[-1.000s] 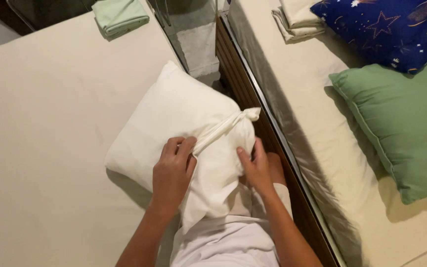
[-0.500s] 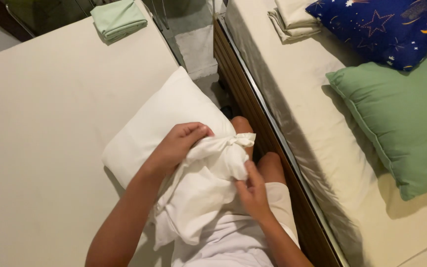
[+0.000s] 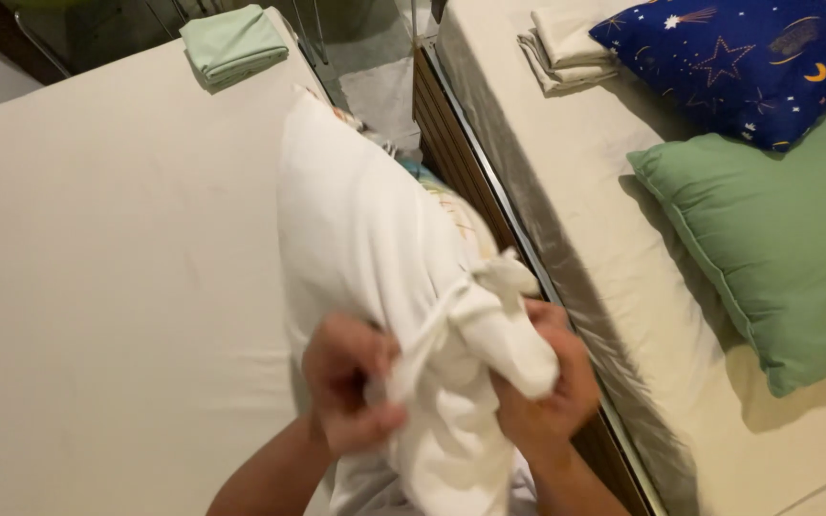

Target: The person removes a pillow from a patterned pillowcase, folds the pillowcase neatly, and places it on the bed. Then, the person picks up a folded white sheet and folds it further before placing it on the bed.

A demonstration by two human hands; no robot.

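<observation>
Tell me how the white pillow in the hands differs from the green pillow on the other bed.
The white pillow is plain white; the green pillow is green. The white pillow is lifted and gripped at its near end by the left hand and right hand; the green pillow lies flat, untouched, on the right bed. The white pillow's case is bunched; the green pillow's is smooth. Both are soft bed pillows.

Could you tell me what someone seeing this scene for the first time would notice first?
A big white pillow stands out in the middle, lifted above the gap between two beds, with the left hand and right hand gripping its knotted lower end. On the right bed lie a green pillow and, behind it, a dark blue pillow with stars. A folded green cloth sits at the far edge of the left bed.
</observation>
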